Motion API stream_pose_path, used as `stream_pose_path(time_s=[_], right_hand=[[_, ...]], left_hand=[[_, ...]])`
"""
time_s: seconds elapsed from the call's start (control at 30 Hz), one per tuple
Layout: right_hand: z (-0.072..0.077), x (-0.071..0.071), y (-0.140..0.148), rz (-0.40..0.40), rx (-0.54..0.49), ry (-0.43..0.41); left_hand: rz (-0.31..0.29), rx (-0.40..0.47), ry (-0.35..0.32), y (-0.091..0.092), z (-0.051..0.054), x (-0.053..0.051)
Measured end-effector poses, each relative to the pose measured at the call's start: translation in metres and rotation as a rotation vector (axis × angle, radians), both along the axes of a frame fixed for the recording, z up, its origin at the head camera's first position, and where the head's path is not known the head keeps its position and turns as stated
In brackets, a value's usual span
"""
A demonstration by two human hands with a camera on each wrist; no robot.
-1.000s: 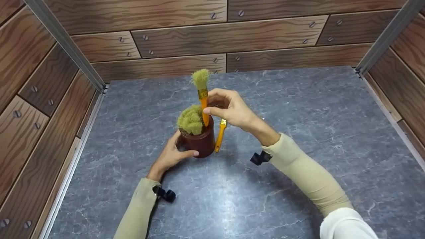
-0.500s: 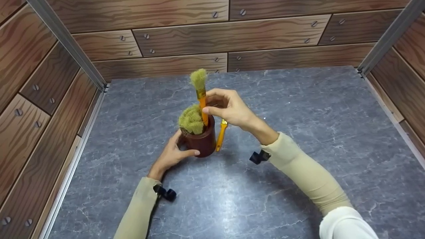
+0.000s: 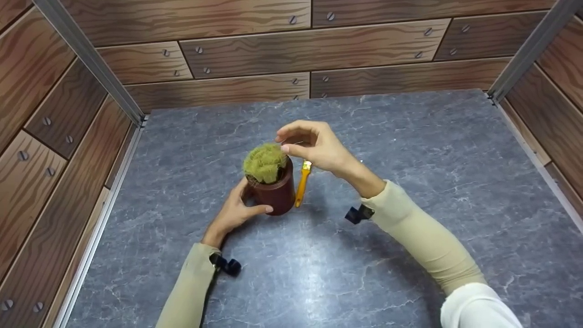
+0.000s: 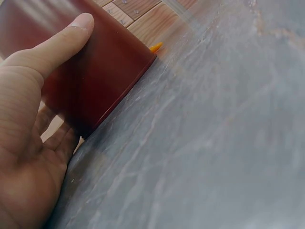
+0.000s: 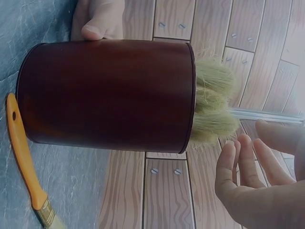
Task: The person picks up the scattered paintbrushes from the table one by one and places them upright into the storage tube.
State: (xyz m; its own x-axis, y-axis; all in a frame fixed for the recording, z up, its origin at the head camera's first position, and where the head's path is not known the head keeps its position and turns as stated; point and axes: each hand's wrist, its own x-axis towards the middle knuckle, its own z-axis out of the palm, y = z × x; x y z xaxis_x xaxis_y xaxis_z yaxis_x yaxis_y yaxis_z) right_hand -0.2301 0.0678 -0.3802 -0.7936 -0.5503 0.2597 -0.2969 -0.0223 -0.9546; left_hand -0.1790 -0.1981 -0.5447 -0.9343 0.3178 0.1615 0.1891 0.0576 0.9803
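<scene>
A dark red-brown cylindrical cup (image 3: pixel 275 198) stands upright on the table, packed with several paintbrushes (image 3: pixel 264 161) whose pale bristles point up. My left hand (image 3: pixel 234 212) grips the cup low on its left side, thumb across the front; the left wrist view shows the thumb pressed on the wall. Just above the rim, on the right, my right hand (image 3: pixel 314 146) hovers with nothing between thumb and fingers. In the right wrist view that hand (image 5: pixel 267 181) sits apart from the bristles. One more paintbrush (image 3: pixel 303 184) with an orange handle lies on the table right of the cup.
Grey marbled table (image 3: pixel 387 255) lies under everything. Wood-plank panels (image 3: pixel 309 50) with printed screws enclose the back and both sides, with metal posts (image 3: pixel 91 59) at the corners.
The paintbrush that my right hand held upright above the cup has gone down among the others, and the hand has let go. My left hand keeps its grip on the cup.
</scene>
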Motion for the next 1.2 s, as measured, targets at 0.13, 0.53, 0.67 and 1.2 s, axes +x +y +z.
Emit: stream_pose_path(time_s=[0.13, 0.53, 0.67, 1.2], right_hand=[[-0.003, -0.001, 0.004, -0.023, 0.019, 0.009], [-0.027, -0.008, 0.016, -0.117, 0.082, -0.041], [-0.038, -0.011, 0.018, -0.175, 0.112, -0.052], [-0.095, -0.022, 0.021, -0.332, 0.406, -0.015]], left_hand=[[0.010, -0.010, 0.002, 0.000, 0.000, 0.000], [0.037, 0.026, 0.008, 0.000, -0.001, 0.000], [0.050, 0.042, 0.007, 0.001, -0.001, 0.000], [0.050, 0.037, 0.015, 0.001, -0.003, 0.000]])
